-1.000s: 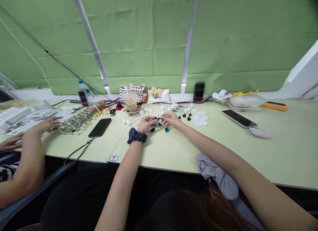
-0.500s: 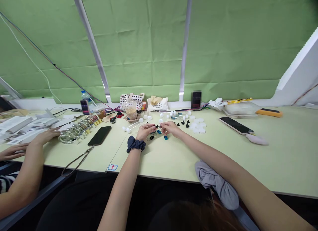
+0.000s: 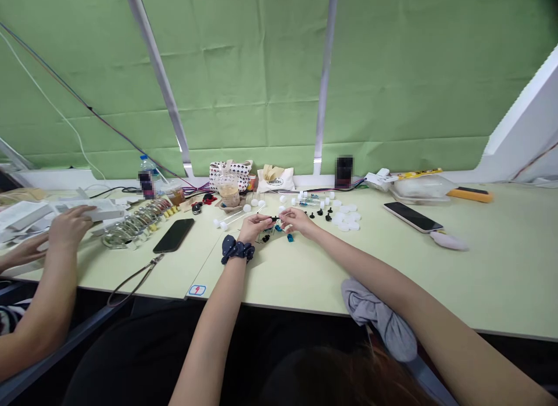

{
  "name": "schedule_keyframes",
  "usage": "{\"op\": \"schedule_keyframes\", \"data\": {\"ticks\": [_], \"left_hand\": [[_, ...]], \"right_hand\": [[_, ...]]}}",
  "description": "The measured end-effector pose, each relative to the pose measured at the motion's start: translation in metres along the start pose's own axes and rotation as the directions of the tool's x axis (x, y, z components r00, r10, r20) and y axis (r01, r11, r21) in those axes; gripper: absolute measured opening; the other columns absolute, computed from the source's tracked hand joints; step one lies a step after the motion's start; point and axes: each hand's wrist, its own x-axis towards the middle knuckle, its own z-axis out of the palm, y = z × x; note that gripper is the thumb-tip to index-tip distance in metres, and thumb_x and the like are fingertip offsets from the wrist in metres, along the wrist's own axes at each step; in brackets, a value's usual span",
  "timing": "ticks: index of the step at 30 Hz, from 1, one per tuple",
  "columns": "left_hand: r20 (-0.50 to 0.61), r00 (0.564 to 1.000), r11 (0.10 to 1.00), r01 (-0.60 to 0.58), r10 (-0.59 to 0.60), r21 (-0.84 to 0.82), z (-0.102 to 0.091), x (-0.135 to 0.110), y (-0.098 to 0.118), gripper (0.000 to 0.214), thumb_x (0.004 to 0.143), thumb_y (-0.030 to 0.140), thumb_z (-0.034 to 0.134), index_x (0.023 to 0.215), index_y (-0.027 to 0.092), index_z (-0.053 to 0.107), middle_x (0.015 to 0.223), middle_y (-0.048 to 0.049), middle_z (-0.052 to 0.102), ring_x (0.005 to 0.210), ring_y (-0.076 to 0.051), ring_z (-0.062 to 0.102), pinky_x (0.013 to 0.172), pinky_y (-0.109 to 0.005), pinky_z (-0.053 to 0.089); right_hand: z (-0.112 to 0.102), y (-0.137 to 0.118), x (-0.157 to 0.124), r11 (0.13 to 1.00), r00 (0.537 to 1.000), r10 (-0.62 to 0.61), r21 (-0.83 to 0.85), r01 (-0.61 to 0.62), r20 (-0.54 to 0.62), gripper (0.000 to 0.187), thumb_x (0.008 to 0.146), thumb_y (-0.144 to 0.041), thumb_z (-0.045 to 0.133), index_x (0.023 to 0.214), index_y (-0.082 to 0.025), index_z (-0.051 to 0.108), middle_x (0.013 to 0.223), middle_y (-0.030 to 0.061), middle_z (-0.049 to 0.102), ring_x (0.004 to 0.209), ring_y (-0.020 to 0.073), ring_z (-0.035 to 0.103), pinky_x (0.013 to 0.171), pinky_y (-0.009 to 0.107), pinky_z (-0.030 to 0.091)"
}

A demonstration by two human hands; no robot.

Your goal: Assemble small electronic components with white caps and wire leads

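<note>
Above the table, my left hand [image 3: 253, 227] pinches a small black part [image 3: 274, 218] between thumb and fingertips. Facing it, my right hand [image 3: 300, 221] has its fingers closed at the part's other end; whatever they pinch is too small to make out. Small blue pieces [image 3: 290, 238] and a black piece [image 3: 265, 238] lie just below my hands. Several black stemmed parts [image 3: 328, 217] stand or lie to the right, beside a group of white round caps [image 3: 347, 220]. Clear tubes with white ends [image 3: 307, 202] lie behind my hands, and more clear tubes [image 3: 238, 216] lie to the left.
A black phone [image 3: 174, 235] with a strap and coiled clear tubing [image 3: 135, 223] lie left. A co-worker's hand [image 3: 72, 224] is among white boxes [image 3: 24, 215]. A drink cup [image 3: 229, 193] stands behind. Right are another phone [image 3: 412, 216] and a plastic container [image 3: 421, 189].
My hands stay together around the black part, with the right fingers shifted slightly. On the left, the co-worker's hand has lifted and moved onto a white box.
</note>
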Motion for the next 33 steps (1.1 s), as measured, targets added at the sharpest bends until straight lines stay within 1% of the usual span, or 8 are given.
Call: {"op": "schedule_keyframes", "data": {"ticks": [3, 7, 12, 19, 23, 28, 30, 33], "left_hand": [[0.002, 1.000, 1.000, 0.006, -0.006, 0.027, 0.0010, -0.0004, -0.0007, 0.038, 0.047, 0.029, 0.085, 0.074, 0.010, 0.067, 0.077, -0.0071, 0.070, 0.073, -0.021, 0.068, 0.085, -0.041, 0.051], [0.037, 0.999, 0.997, 0.022, -0.025, 0.071, 0.0001, 0.0014, -0.0043, 0.039, 0.049, 0.029, 0.085, 0.078, 0.010, 0.067, 0.078, -0.0082, 0.071, 0.074, -0.021, 0.068, 0.082, -0.041, 0.052], [0.043, 0.999, 0.998, 0.019, -0.022, 0.067, -0.0009, 0.0030, -0.0068, 0.040, 0.049, 0.028, 0.084, 0.080, 0.010, 0.067, 0.079, -0.0086, 0.071, 0.075, -0.021, 0.068, 0.081, -0.041, 0.052], [0.019, 1.000, 0.998, -0.009, 0.008, 0.066, 0.0020, 0.0019, -0.0052, 0.040, 0.048, 0.031, 0.085, 0.078, 0.011, 0.068, 0.079, -0.0088, 0.071, 0.075, -0.023, 0.068, 0.080, -0.040, 0.052], [0.018, 1.000, 0.995, -0.028, 0.026, 0.093, 0.0029, 0.0018, -0.0067, 0.039, 0.048, 0.031, 0.084, 0.078, 0.011, 0.068, 0.078, -0.0078, 0.071, 0.073, -0.022, 0.068, 0.079, -0.040, 0.052], [0.045, 0.999, 0.996, -0.016, 0.012, 0.082, 0.0048, -0.0003, -0.0034, 0.039, 0.049, 0.031, 0.084, 0.077, 0.012, 0.067, 0.077, -0.0070, 0.070, 0.074, -0.022, 0.068, 0.078, -0.040, 0.052], [0.031, 0.999, 0.997, -0.022, 0.020, 0.068, 0.0049, -0.0011, -0.0015, 0.038, 0.048, 0.031, 0.084, 0.077, 0.012, 0.067, 0.077, -0.0074, 0.070, 0.075, -0.022, 0.068, 0.079, -0.040, 0.052], [0.010, 0.999, 0.998, -0.043, 0.043, 0.053, 0.0045, -0.0018, 0.0007, 0.038, 0.049, 0.030, 0.084, 0.079, 0.012, 0.068, 0.078, -0.0077, 0.070, 0.075, -0.021, 0.068, 0.081, -0.040, 0.051]], "right_hand": [[0.0011, -0.0030, -0.0018, 0.999, 1.000, -0.031, 0.041, 0.031, -0.002, 0.034, 0.070, -0.031, 0.073, 0.094, -0.019, 0.053, 0.064, -0.0015, 0.061, 0.059, 0.0137, 0.063, 0.049, 0.024, 0.053], [0.0009, -0.0009, 0.0012, 0.998, 0.999, 0.038, -0.043, -0.039, -0.012, 0.025, 0.080, -0.037, 0.061, 0.096, -0.020, 0.052, 0.050, -0.0045, 0.055, 0.043, 0.0124, 0.056, 0.040, 0.022, 0.045], [0.0006, 0.0017, 0.0043, 0.998, 0.998, 0.047, -0.042, -0.045, 0.042, 0.023, 0.083, -0.038, 0.054, 0.099, -0.021, 0.052, 0.041, -0.0086, 0.042, 0.042, 0.0130, 0.054, 0.041, 0.021, 0.044], [0.0019, -0.0074, -0.0038, 0.999, 0.999, -0.032, -0.025, 0.032, 0.008, 0.034, 0.066, -0.018, 0.068, 0.097, -0.022, 0.055, 0.072, -0.0024, 0.056, 0.059, 0.0103, 0.055, 0.047, 0.022, 0.050], [0.0010, -0.0048, -0.0035, 0.998, 0.997, -0.051, -0.022, 0.052, 0.062, 0.030, 0.073, -0.026, 0.064, 0.100, -0.021, 0.053, 0.068, -0.0014, 0.059, 0.060, 0.0116, 0.057, 0.049, 0.022, 0.049], [0.0013, -0.0004, 0.0002, 0.993, 0.996, 0.030, -0.116, -0.021, 0.081, 0.028, 0.086, -0.043, 0.048, 0.104, -0.021, 0.050, 0.052, -0.0033, 0.052, 0.046, 0.0108, 0.052, 0.042, 0.020, 0.043], [0.0013, -0.0006, 0.0012, 0.989, 0.997, 0.032, -0.147, -0.021, 0.070, 0.029, 0.085, -0.043, 0.048, 0.103, -0.021, 0.051, 0.053, -0.0033, 0.050, 0.047, 0.0109, 0.051, 0.039, 0.018, 0.040], [0.0007, -0.0017, 0.0019, 0.982, 0.998, -0.047, -0.179, 0.053, 0.037, 0.032, 0.076, -0.034, 0.061, 0.104, -0.022, 0.052, 0.068, -0.0024, 0.051, 0.053, 0.0092, 0.049, 0.039, 0.017, 0.040]]}}
